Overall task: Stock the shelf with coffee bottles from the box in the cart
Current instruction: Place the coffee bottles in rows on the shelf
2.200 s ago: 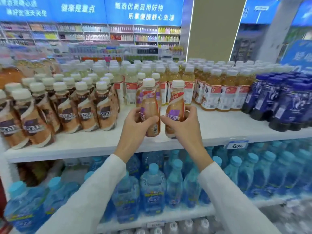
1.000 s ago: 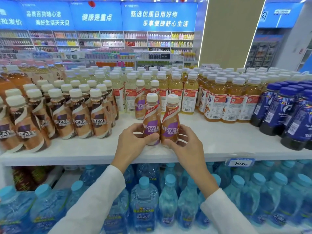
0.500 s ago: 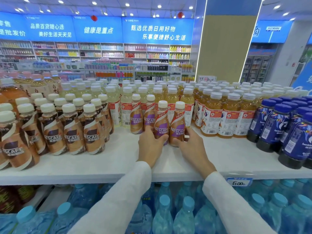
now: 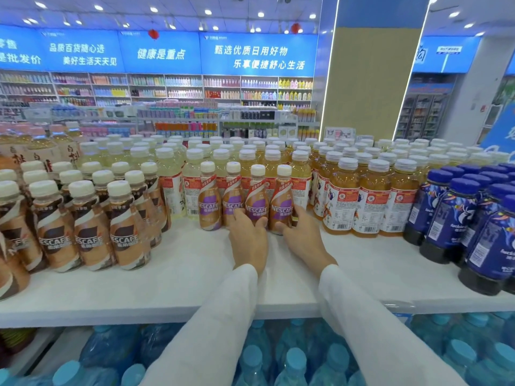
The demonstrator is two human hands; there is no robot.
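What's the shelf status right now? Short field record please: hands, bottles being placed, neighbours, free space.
left hand: on base of third purple-label coffee bottle, bottle standing on shelf
right hand: on base of fourth purple-label coffee bottle, standing
purple-label row: four upright, side by side
left neighbours: brown-label coffee bottles
right neighbours: amber tea bottles, then dark blue bottles
free space: bare white shelf in front
cart and box: not in view

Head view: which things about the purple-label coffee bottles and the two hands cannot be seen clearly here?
- Bases of the two right purple-label coffee bottles: hidden by the left hand and right hand.
- Grip strength: fingertips touch, palms hidden.
- Box and cart: outside the frame.
- Price tag: covered by the right sleeve.
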